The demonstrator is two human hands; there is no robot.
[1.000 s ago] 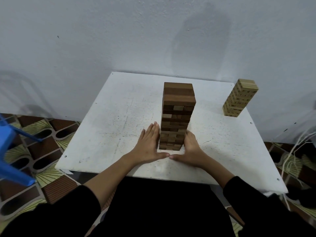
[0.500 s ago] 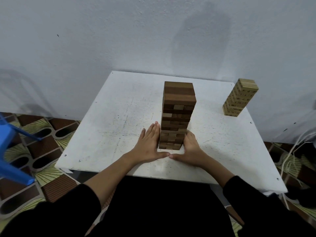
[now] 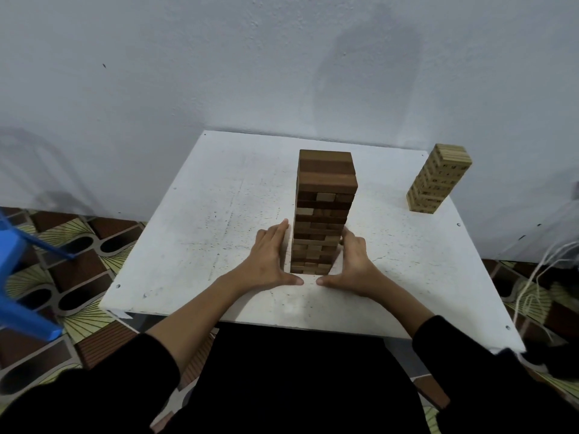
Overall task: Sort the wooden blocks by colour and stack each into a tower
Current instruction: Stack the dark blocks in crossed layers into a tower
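Note:
A tall tower of dark brown wooden blocks (image 3: 324, 202), with a few lighter blocks showing in its front face, stands at the middle of the white table (image 3: 194, 233). My left hand (image 3: 271, 261) lies flat on the table beside the tower's left base, fingers straight. My right hand (image 3: 352, 266) lies against the right base, fingers straight along the lower blocks. The thumbs point at each other in front of the tower without touching. A shorter tower of pale wooden blocks (image 3: 438, 183) stands at the far right corner.
A blue plastic stool (image 3: 18, 277) stands on the patterned floor to the left. White cords (image 3: 539, 277) hang off the table's right side. A grey wall rises right behind the table.
Both hands stay at the base of the dark tower; the thumbs have drawn slightly apart. The towers have not moved.

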